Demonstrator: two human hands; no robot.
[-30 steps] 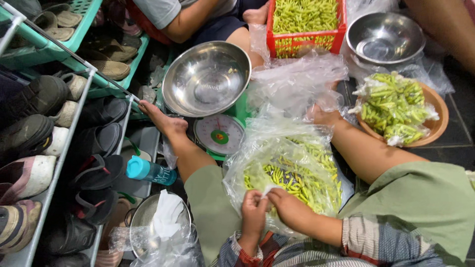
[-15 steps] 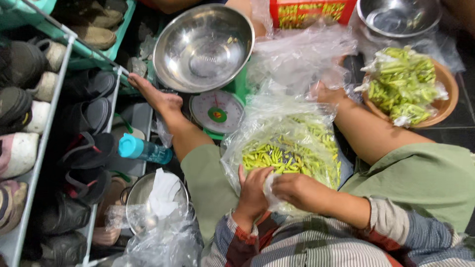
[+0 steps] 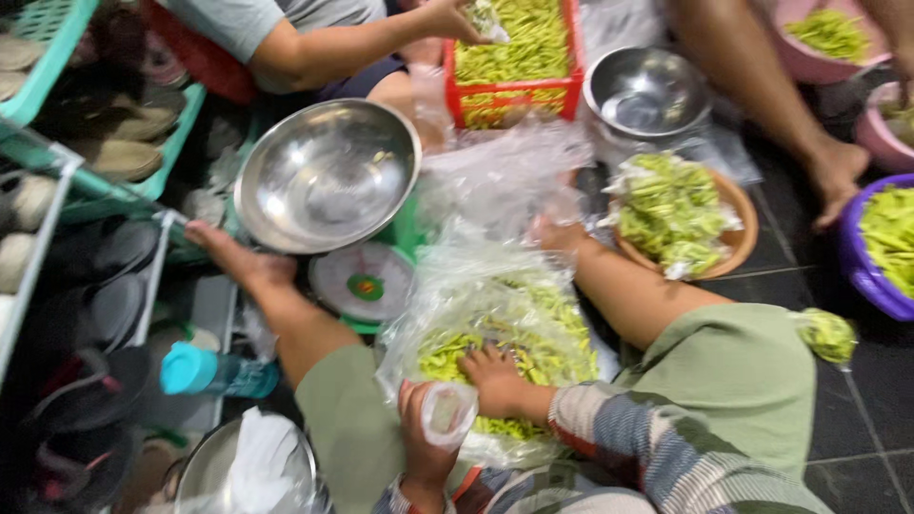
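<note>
While the right hand point(image 3: 495, 381) lies flat and spread on the clear plastic bag of green chillies point(image 3: 495, 328), fingers pressing the plastic down over the heap, the left hand point(image 3: 426, 430) is closed around the gathered, twisted mouth of the same bag, held just beside the right wrist. The bag rests between the person's knees, which are covered in green cloth, and the striped sleeve point(image 3: 619, 428) of the right arm runs in from the lower right. Just beyond the bag stands a green kitchen scale point(image 3: 365, 286) with a round dial, carrying a large steel bowl point(image 3: 328, 176) that tilts toward the left. Crumpled clear plastic point(image 3: 505, 171) lies behind the bag, in front of a red crate of chillies point(image 3: 519, 57), into which a co-worker's hand point(image 3: 447, 19) reaches from the top. A second steel bowl point(image 3: 647, 90) sits to the right of the crate, and near it a brown dish point(image 3: 738, 228) holds more chillies in plastic. At the far right a purple basin point(image 3: 862, 271) also holds green chillies. To the left, a blue-capped bottle point(image 3: 214, 371) lies near a rack of shoes point(image 3: 57, 238), and another steel bowl with white plastic in it point(image 3: 243, 466) sits at the bottom edge.
</note>
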